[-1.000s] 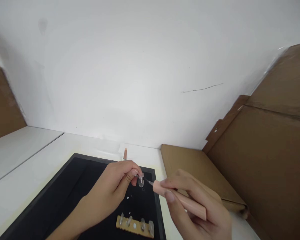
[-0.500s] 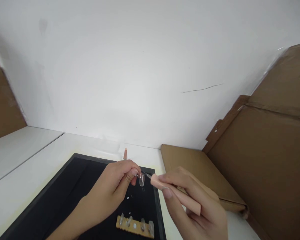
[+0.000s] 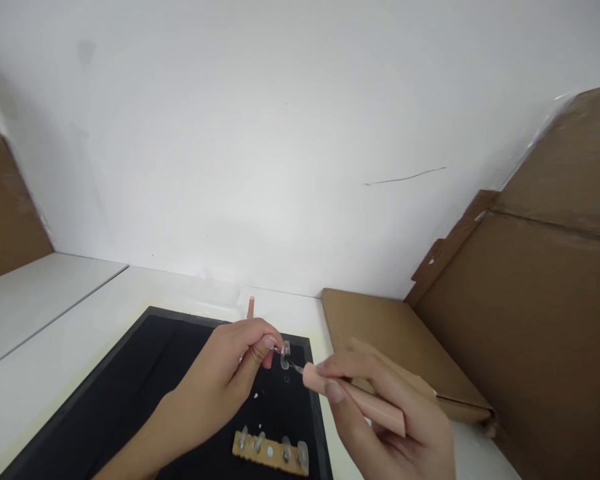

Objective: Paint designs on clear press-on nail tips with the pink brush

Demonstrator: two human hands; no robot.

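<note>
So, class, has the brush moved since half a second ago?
Yes, the brush has shifted slightly down the picture, away from the far edge of the mat.

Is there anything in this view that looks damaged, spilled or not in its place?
White specks lie loose on the black mat, like stray bits. A dark line marks the white wall, perhaps a scratch.

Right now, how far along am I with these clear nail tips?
Set up: four tips stand on the tan strip. In hand: your left hand holds another tip, the brush in your right hand at it. Left: probably finishing that one; I can't tell whether the four are already coated.
</note>
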